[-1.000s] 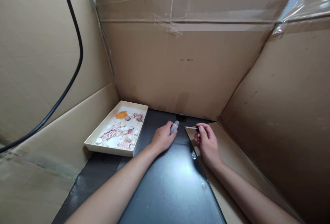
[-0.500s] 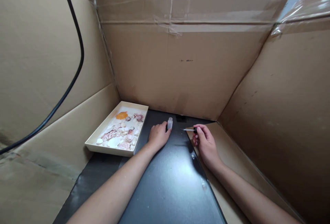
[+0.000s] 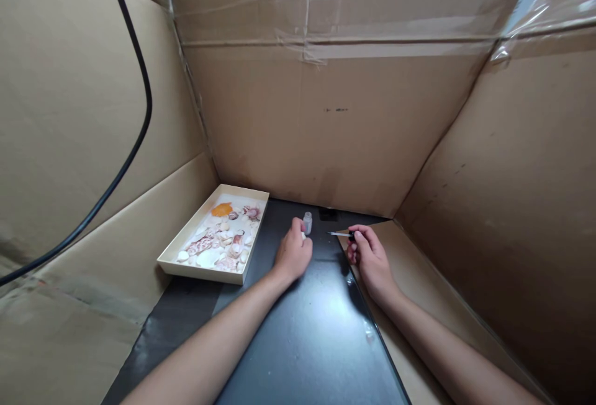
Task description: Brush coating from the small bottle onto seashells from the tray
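A small translucent bottle [image 3: 308, 223], its top uncapped, stands upright on the dark tabletop. Just in front of it, my left hand [image 3: 294, 253] is closed, with a small whitish piece [image 3: 303, 235], possibly a shell, between thumb and fingers. My right hand [image 3: 370, 262] pinches the black cap of a thin applicator [image 3: 339, 233], whose pale stem and dark tip point left toward the bottle, apart from it. To the left, a shallow cream tray [image 3: 200, 275] holds several white and purplish shells [image 3: 202, 243] and an orange shell [image 3: 222, 209].
Cardboard walls [image 3: 302, 125] enclose the workspace at the back and both sides. A black cable [image 3: 144, 100] hangs along the left wall. A cardboard strip [image 3: 419, 287] lies along the right of the dark table [image 3: 302, 336].
My left hand has come away from the bottle and drawn slightly nearer and right, now with the whitish piece showing in its fingers. My right hand with the applicator has hardly moved.
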{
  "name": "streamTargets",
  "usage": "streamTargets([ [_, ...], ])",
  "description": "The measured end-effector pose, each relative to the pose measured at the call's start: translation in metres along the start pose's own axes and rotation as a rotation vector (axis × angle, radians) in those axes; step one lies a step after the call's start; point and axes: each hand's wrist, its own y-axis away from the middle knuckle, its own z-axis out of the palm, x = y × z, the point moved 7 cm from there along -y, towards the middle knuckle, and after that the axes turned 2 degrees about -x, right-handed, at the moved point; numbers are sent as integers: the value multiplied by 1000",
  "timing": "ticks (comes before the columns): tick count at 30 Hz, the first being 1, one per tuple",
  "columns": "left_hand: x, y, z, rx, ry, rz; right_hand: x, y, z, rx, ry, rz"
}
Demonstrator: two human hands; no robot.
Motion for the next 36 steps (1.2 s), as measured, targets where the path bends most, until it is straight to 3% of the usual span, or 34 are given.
streamTargets([
  [5, 17, 21, 22, -194, 200, 131, 3, 1, 2, -51, 12, 7],
  [10, 19, 20, 15, -203, 131, 206, -2, 5, 5, -114, 157, -94],
  [16, 18, 13, 15, -266, 47, 167, -5, 7, 9, -142, 240, -119],
  [36, 16, 11, 18, -227, 62, 200, -9, 9, 16, -209, 305, -135],
])
